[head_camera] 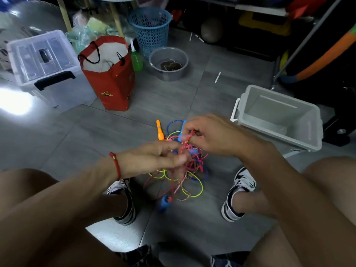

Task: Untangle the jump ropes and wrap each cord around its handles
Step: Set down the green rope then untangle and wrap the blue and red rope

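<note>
Hands (pixel 154 158) (pixel 208 135) pinching red cord (pixel 185 141), no legible writing

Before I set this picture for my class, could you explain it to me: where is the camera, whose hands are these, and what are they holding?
The camera sits on a person's head, looking down at their own hands; no machine here. On the grey floor between their shoes lies a tangle of jump ropes: red, yellow and blue cords, an orange handle and a blue handle. The right hand pinches a red braided cord; the left hand grips the cords lower down. An empty grey tub sits to the right.
</note>
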